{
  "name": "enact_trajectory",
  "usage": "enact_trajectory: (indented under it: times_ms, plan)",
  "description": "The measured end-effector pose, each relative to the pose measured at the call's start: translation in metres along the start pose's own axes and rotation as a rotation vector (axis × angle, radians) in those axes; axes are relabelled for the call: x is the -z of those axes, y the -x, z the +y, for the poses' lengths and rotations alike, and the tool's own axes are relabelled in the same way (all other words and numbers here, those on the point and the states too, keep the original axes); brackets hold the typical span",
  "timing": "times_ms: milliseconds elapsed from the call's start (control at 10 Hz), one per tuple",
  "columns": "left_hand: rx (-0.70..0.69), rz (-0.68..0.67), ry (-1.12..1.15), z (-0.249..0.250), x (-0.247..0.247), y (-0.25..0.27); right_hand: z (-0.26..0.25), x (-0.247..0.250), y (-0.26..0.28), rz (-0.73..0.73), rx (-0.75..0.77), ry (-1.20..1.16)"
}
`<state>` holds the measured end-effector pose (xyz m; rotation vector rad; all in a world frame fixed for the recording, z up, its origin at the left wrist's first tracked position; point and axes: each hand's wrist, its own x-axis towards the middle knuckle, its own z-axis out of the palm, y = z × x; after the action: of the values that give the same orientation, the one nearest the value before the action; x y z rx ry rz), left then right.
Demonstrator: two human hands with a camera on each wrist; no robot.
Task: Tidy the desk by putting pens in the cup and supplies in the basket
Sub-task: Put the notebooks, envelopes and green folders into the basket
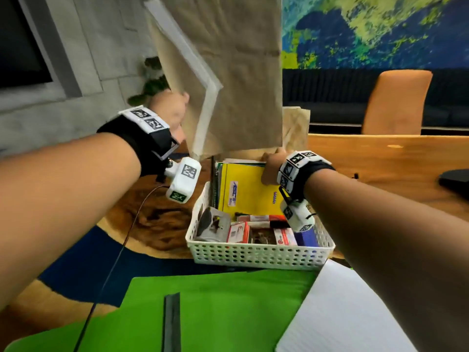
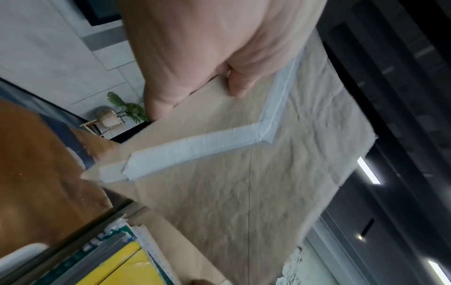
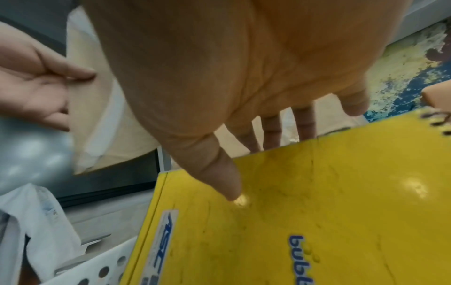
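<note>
L hand [image 1: 172,110] grips envelope [image 1: 228,72], R hand [image 1: 272,168] maybe tilting yellow notebook [image 1: 246,191]

The basket [image 1: 256,252] sits mid-desk [image 1: 380,158], with notebooks [image 1: 248,189] upright along its far wall, small boxes [image 1: 238,232] at its near wall, and a folder [image 1: 203,301] on the desk's near edge.

Right hand [image 3: 195,77] grips the yellow notebook's [image 3: 317,212] top edge — thumb in front, fingers [image 3: 270,133] behind.
</note>
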<state>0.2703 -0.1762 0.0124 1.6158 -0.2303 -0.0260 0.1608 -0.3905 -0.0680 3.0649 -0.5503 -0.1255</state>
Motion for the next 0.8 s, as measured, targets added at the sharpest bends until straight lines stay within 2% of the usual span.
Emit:
enact_trajectory:
  times_ms: [100, 300, 400, 500, 600, 800]
  plan:
    - [-0.111, -0.026, -0.083, 0.001, -0.026, -0.004, -0.006, -0.015, 0.020, 0.179, -0.134, -0.002]
    - [-0.058, -0.117, 0.041, -0.023, -0.054, -0.011, -0.001, -0.022, 0.038, 0.118, 0.050, -0.008]
    - [0.215, -0.269, -0.111, -0.049, -0.061, 0.001, -0.002, -0.026, 0.037, 0.106, 0.047, 0.002]
    - [0.302, -0.280, -0.324, -0.074, -0.057, -0.001, -0.003, -0.021, 0.038, 0.087, 0.063, 0.004]
    - [0.289, -0.235, -0.237, -0.082, -0.056, 0.002, -0.003, -0.021, 0.036, 0.073, 0.055, 0.014]
    - [0.060, -0.060, 0.232, -0.054, -0.039, -0.012, -0.001, -0.022, 0.034, 0.066, 0.084, 0.025]
